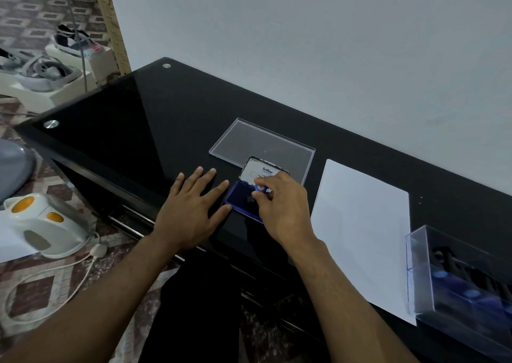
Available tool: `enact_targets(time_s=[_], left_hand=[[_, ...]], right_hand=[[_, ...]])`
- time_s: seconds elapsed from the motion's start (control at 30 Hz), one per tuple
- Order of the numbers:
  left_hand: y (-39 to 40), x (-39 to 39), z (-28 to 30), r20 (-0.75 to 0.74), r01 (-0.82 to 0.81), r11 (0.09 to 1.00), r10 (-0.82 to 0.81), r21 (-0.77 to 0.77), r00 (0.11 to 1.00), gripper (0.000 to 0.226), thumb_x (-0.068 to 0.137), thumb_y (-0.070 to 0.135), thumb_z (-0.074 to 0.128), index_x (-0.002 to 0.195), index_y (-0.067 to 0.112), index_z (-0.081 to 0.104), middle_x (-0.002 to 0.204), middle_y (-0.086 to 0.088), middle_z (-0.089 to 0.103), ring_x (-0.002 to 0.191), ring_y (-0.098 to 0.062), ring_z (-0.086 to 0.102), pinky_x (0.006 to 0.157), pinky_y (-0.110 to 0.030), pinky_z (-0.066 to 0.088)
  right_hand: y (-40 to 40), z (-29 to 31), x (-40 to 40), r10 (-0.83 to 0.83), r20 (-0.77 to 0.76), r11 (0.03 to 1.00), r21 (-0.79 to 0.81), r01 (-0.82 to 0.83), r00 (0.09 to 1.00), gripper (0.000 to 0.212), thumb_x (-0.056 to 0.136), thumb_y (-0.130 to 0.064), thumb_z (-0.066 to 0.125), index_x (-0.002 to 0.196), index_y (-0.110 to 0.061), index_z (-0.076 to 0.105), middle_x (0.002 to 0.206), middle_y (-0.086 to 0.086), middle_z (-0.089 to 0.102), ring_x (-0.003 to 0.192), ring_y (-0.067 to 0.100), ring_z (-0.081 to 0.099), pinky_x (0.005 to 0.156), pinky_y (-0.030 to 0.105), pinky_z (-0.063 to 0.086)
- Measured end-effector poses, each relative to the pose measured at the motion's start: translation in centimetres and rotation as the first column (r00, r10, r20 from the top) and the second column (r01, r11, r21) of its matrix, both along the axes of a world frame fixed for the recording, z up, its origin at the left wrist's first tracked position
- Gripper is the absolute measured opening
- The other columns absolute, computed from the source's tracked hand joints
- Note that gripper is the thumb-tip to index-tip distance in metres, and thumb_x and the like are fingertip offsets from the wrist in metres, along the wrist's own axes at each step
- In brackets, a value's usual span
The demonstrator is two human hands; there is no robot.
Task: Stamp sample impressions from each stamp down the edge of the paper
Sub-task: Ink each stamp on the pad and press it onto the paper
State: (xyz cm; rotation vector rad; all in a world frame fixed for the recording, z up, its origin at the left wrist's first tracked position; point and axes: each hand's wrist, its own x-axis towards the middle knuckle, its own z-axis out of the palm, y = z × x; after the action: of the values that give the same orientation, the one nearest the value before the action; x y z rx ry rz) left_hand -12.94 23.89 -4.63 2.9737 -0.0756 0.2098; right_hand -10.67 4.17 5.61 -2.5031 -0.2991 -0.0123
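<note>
While the right hand (279, 202) pinches a small blue-capped stamp (260, 189) between thumb and fingertips and holds it down on the blue ink pad (238, 199), the left hand (191, 207) lies flat on the black glass table (116, 119), fingers spread, two fingertips touching the pad's near-left edge. The pad's lid (261, 172) stands open behind it, against a clear plastic lid (263, 146). A blank white sheet of paper (360, 224) lies just to the right, no impressions yet visible on it. At its far right, a clear box (443, 254) holds what appear to be more stamps, too blurred to count.

Risks from here are mostly of ink and aim. Pressed too hard, the stamp may load unevenly and blot; carried across, it could drip or brush the sheet away from the edge. The paper sits loose on slick glass, so an unsteadied press could slide it and smear the mark.
</note>
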Motion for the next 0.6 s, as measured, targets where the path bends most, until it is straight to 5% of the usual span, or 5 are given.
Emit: enact_targets(time_s=[0.6], left_hand=[[0.09,0.14,0.3,-0.027,0.023,0.999,-0.024,-0.042,0.999,0.077,0.093,0.076,0.008,0.157,0.037,0.024,0.168,-0.002,0.015,0.156,-0.022,0.003,0.125,-0.05,0.002]], right_hand=[[-0.58,-0.75,0.48,0.018,0.03,1.0,0.004,-0.018,0.999,0.035,0.097,-0.026,0.061,0.132,-0.021,0.062,0.129,-0.003,0.059,0.115,0.01,0.055,0.095,0.016,0.041]])
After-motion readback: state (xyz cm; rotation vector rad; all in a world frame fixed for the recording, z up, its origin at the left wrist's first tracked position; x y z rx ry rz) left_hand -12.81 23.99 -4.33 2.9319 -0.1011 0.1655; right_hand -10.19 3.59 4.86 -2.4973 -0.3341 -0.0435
